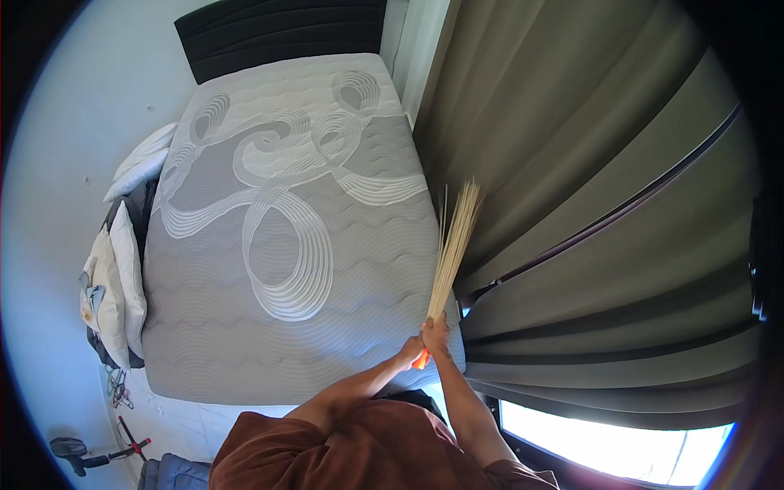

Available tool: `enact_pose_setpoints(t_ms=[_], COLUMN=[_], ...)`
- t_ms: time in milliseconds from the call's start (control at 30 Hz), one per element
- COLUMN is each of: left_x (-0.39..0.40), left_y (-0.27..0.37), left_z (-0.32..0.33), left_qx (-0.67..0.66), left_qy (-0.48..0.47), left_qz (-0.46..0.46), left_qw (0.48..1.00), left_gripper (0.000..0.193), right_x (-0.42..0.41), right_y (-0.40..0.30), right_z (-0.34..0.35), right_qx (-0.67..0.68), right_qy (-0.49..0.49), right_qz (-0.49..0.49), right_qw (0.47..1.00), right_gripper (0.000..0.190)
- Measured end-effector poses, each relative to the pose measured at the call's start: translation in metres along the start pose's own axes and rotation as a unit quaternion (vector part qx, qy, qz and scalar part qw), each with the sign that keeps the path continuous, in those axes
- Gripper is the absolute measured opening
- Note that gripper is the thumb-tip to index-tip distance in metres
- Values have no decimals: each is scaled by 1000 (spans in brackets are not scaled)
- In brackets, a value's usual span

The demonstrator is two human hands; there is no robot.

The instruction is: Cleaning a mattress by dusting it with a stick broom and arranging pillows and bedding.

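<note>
Both hands grip a stick broom (pixel 454 251) made of thin pale bristles, held over the right edge of a bare mattress (pixel 367 269). My left hand (pixel 411 352) is closed around the broom's orange handle end (pixel 420 361). Just above it, my right hand (pixel 436 335) wraps the base of the bristles. The bristle tips point away from me, close to the curtain, and a few sticks splay off to the left. Grey quilted fabric with white looping patterns covers the mattress.
A brown-grey curtain (pixel 551 184) hangs along the right side. The dark headboard (pixel 288 30) stands at the far end. White pillows (pixel 127 275) are piled between mattress and left wall. A red-and-black stand (pixel 131 447) and cables (pixel 119 389) lie on the floor at lower left.
</note>
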State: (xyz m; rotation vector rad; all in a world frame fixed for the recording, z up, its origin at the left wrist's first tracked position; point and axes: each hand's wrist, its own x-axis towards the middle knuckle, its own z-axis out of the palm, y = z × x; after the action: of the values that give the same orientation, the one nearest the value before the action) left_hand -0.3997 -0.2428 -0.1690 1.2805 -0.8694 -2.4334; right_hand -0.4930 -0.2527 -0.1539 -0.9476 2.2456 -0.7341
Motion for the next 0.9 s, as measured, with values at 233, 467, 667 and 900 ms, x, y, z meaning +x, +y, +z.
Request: enact_pose_setpoints(t_ms=[233, 467, 667, 900], left_x=[-2, 25, 75, 88], left_y=[-33, -95, -86, -47], left_z=[-10, -1, 65, 109], left_qx=[-154, -299, -295, -229], left_qy=[124, 224, 113, 30], left_qz=[174, 173, 110, 48], left_qw=[965, 911, 942, 972], left_gripper=[39, 45, 49, 46], right_x=[-9, 5, 60, 85], right_y=[-25, 27, 56, 70], right_z=[24, 49, -13, -72], right_qx=[7, 8, -74, -83], right_qy=[-136, -334, -350, -206], right_qz=[-135, -185, -143, -119], right_qw=[981, 924, 923, 968], right_gripper=[27, 33, 39, 39])
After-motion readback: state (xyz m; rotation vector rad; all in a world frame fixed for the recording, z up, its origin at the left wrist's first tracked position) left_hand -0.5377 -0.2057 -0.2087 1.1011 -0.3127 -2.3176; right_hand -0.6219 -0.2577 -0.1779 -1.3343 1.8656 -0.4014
